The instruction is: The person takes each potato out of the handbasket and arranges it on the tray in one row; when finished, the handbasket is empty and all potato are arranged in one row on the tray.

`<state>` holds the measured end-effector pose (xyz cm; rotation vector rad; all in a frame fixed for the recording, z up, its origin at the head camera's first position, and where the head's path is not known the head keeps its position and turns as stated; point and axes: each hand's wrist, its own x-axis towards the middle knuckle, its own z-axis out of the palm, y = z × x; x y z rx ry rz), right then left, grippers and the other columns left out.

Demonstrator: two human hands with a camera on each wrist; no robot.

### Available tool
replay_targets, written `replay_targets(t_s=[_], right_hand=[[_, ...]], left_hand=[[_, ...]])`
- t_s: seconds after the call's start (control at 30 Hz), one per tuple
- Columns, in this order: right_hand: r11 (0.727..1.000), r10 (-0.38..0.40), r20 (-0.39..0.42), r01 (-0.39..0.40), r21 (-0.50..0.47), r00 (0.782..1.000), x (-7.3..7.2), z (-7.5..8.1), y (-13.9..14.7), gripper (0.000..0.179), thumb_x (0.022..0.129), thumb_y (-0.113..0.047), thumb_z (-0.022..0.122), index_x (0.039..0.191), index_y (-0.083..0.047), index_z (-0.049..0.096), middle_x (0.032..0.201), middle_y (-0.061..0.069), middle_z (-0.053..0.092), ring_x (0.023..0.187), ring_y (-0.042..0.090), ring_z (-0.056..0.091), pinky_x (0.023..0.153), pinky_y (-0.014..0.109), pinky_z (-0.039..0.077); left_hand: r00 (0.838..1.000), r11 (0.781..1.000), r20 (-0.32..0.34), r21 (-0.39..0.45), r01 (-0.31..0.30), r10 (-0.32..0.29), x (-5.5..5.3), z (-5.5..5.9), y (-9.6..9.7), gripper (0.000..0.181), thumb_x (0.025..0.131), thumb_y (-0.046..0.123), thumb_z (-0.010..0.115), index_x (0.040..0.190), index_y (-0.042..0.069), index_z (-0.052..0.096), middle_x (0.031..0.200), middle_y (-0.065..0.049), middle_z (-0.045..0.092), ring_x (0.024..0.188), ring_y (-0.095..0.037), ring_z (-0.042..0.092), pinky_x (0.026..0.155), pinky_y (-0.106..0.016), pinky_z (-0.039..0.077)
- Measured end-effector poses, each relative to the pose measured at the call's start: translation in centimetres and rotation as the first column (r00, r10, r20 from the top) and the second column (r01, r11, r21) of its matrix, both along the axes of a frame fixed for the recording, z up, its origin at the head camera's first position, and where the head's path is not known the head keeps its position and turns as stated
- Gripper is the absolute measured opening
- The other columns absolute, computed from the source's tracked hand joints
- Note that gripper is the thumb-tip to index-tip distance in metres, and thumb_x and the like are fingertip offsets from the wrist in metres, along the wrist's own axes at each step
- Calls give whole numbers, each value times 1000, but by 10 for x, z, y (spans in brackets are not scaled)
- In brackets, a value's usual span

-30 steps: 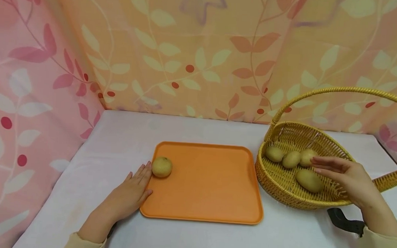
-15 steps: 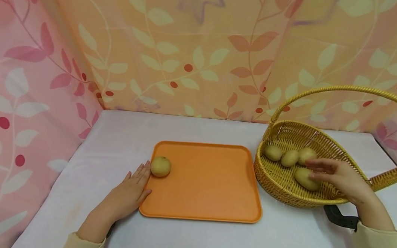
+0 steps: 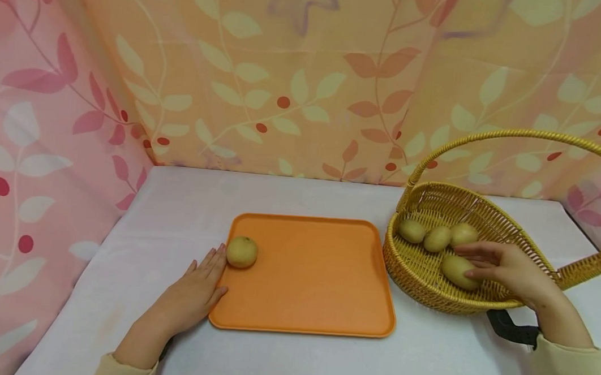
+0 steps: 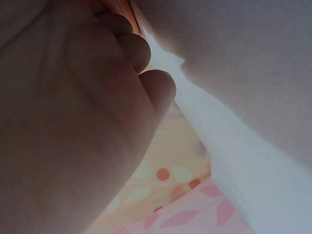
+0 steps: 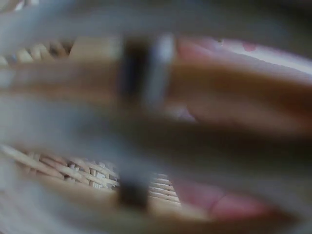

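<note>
My left hand lies with straight fingers along the left edge of an orange tray. At its fingertips, on the tray, sits a round yellowish fruit with a small dark dimple on top. In the left wrist view, the curled-looking ends of a few fingers show beside the white cloth. My right hand reaches into a wicker basket. Its thumb and fingers close around an oval yellow-brown potato. Blurred basket rim strands fill most of the right wrist view, hiding the grip.
Several other potatoes, including one at the left, lie in the back of the basket. A tall arched handle rises over it. White cloth covers the table. Flowered fabric hangs behind and at the left.
My right hand has moved left and down onto the front potato, and its thumb now overlaps it. The potato has shifted slightly left. My left hand stays at the tray.
</note>
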<state>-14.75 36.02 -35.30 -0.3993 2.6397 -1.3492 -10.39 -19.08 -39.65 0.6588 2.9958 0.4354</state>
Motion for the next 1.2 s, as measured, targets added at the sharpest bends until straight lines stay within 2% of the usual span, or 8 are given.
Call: replay_targets(t_s=[0.1,0.3,0.37,0.6,0.8,0.97,1.13,1.2], right_hand=[[999,-12,5,12,46,1000,0,2,-1,44,81,-1,70,119,16,54,107,-10,66,96,-8,57,73,15,50],[981,-51,32,45,188,998,0,6,-4,50,83,-14,73,123,10,55,113,21,63,93,-10,54,71,17,49],[974,-57,48,45,223,997,0,7,-6,51,83,-16,73,124,9,55,115,25,61,93,-9,53,72,17,48],[964,-11,90,-13,265,996,-1,6,-9,48,85,-16,70,121,12,55,110,20,64,90,-2,55,70,19,48],[960,32,63,-48,274,997,-2,6,-9,44,84,-14,71,119,10,58,108,18,65,91,-4,54,71,17,47],[959,104,26,-107,264,994,-1,4,-9,42,82,-11,72,117,8,60,104,11,66,89,-3,56,70,18,47],[957,158,46,-164,238,986,-3,3,-9,42,83,-9,71,118,11,57,102,10,66,87,-2,57,69,19,48],[961,151,66,-162,226,986,-3,3,-9,43,83,-8,71,117,13,57,102,12,66,87,-2,58,69,18,49]], left_hand=[[1000,1000,0,-3,-3,3,0,0,0,65,96,21,55,143,-11,25,150,-24,25,137,-38,25,105,-60,25],[1000,1000,1,2,-5,5,0,-1,0,65,96,20,56,143,-11,25,150,-24,25,137,-38,25,104,-61,25],[1000,1000,2,2,-4,4,0,-1,0,65,95,20,56,143,-11,25,150,-24,25,137,-38,25,104,-61,25],[1000,1000,-6,5,-4,4,0,1,0,65,95,19,56,143,-12,25,150,-24,25,137,-38,25,104,-60,25],[1000,1000,-11,3,0,0,0,0,0,65,95,20,56,143,-11,26,150,-24,26,137,-39,26,104,-61,26],[1000,1000,4,5,-3,3,0,0,0,65,95,20,55,143,-11,25,150,-23,25,137,-39,24,104,-61,25],[1000,1000,3,4,-2,2,-1,1,0,65,95,20,56,143,-11,25,150,-23,25,137,-39,24,104,-61,25],[1000,1000,5,3,0,0,0,1,0,65,95,20,56,143,-11,26,150,-24,25,137,-39,24,104,-61,25]])
